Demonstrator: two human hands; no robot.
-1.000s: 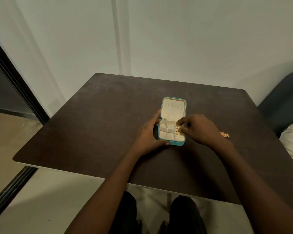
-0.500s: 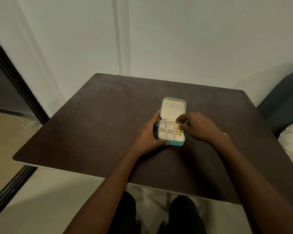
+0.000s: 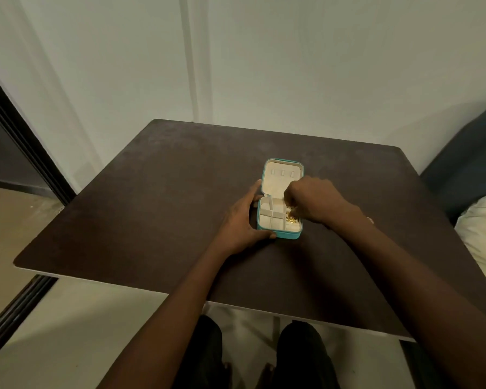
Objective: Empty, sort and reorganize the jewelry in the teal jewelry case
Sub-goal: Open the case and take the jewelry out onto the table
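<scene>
My left hand [image 3: 240,220] grips the left wall of the teal jewelry case [image 3: 281,202], which lies open mid-table [image 3: 152,206]. My right hand [image 3: 310,199] dips curled fingers onto the gold jewelry [image 3: 291,219] in the right compartment; whether they pinch any, I cannot tell. These pieces look tiny, light, slippery: take them by fingertip pinch.

There is one table [image 3: 152,209] and one open case [image 3: 281,175] on it. The lid has three small tabs [image 3: 282,173]. Two hands are at the case: one left hand [image 3: 240,220] and one right hand [image 3: 313,199]. Some gold pieces [image 3: 291,219] lie inside; their number is not clear.
</scene>
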